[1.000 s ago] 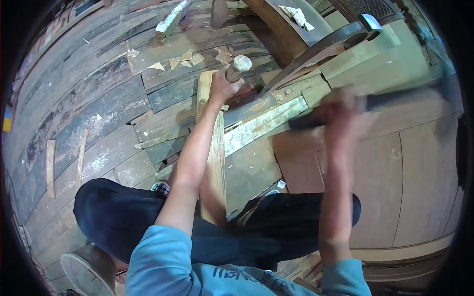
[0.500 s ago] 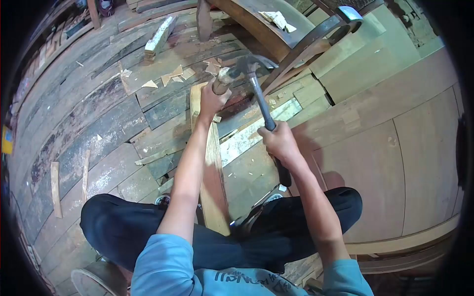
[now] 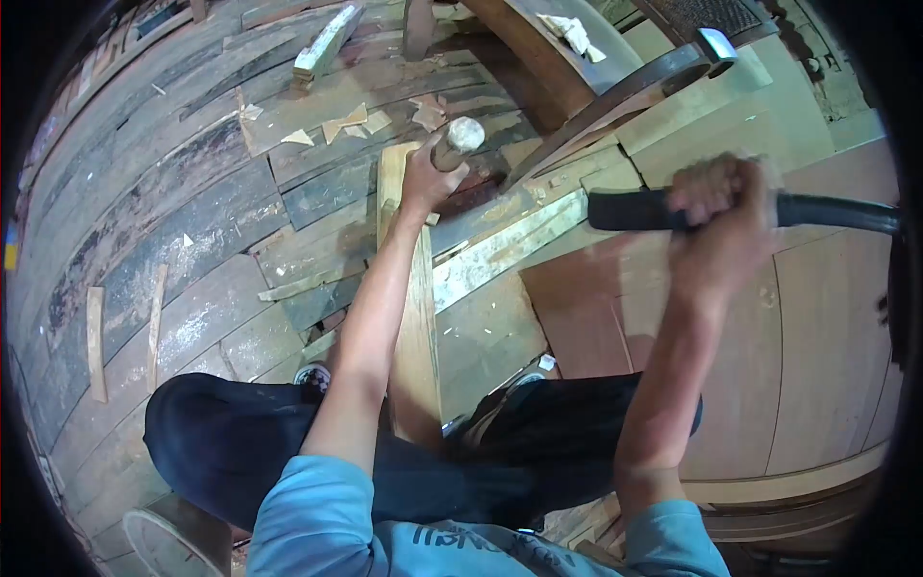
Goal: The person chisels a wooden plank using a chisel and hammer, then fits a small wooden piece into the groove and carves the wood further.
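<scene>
My left hand [image 3: 423, 183] is wrapped round the thick wooden handle of a chisel [image 3: 459, 141], its pale, battered end facing up. The chisel's blade is hidden below the hand. Beneath lies a long light wooden board [image 3: 413, 327], running from under that hand back between my legs. My right hand [image 3: 723, 221], blurred by motion, is closed round the black grip of a hammer [image 3: 630, 210] raised at the right. The hammer's shaft points right and its head is out of view.
A curved wooden chair-like piece [image 3: 615, 101] stands ahead. Wood chips [image 3: 351, 122] and a whitish block [image 3: 327, 43] lie on the plank floor [image 3: 183, 216]. Large wooden panels [image 3: 692, 337] are at the right. A pale bucket [image 3: 159, 539] sits at the lower left.
The hammer has swung up and right, away from the chisel handle, whose end now shows. My left hand keeps its hold; the view has shifted slightly.
</scene>
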The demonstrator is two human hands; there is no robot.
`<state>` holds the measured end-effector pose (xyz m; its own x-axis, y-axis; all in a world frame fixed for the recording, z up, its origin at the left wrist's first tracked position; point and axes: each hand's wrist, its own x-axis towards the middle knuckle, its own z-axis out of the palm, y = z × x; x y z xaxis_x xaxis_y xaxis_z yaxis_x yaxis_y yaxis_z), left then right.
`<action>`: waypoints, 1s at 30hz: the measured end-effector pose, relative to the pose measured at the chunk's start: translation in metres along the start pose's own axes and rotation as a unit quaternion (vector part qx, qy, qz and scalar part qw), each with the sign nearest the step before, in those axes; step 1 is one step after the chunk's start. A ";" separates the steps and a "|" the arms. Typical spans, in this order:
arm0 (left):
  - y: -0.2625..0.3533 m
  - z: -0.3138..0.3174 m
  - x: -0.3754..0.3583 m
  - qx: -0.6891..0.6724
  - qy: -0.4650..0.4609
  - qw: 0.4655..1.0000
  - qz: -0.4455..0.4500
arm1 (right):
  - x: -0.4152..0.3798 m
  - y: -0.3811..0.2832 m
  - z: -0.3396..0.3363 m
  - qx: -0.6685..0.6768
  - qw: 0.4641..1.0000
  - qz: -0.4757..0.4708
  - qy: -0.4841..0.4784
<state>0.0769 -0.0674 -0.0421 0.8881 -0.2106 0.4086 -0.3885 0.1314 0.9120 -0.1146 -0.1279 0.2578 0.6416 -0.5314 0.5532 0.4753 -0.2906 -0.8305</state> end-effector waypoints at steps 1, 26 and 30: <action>0.002 -0.002 -0.002 -0.001 -0.009 1.000 -0.010 | -0.024 0.025 0.001 -0.151 0.983 0.102 0.018; -0.003 0.000 0.000 0.015 -0.030 0.999 0.004 | -0.015 -0.005 -0.003 -0.165 0.980 0.106 0.033; 0.001 0.000 0.002 0.012 -0.037 0.999 -0.012 | -0.010 -0.004 -0.012 0.071 0.996 0.051 -0.029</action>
<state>0.0783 -0.0678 -0.0407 0.8770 -0.2838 0.3878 -0.3745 0.1021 0.9216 -0.1306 -0.1311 0.2552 0.7221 -0.5046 0.4733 0.4840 -0.1205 -0.8668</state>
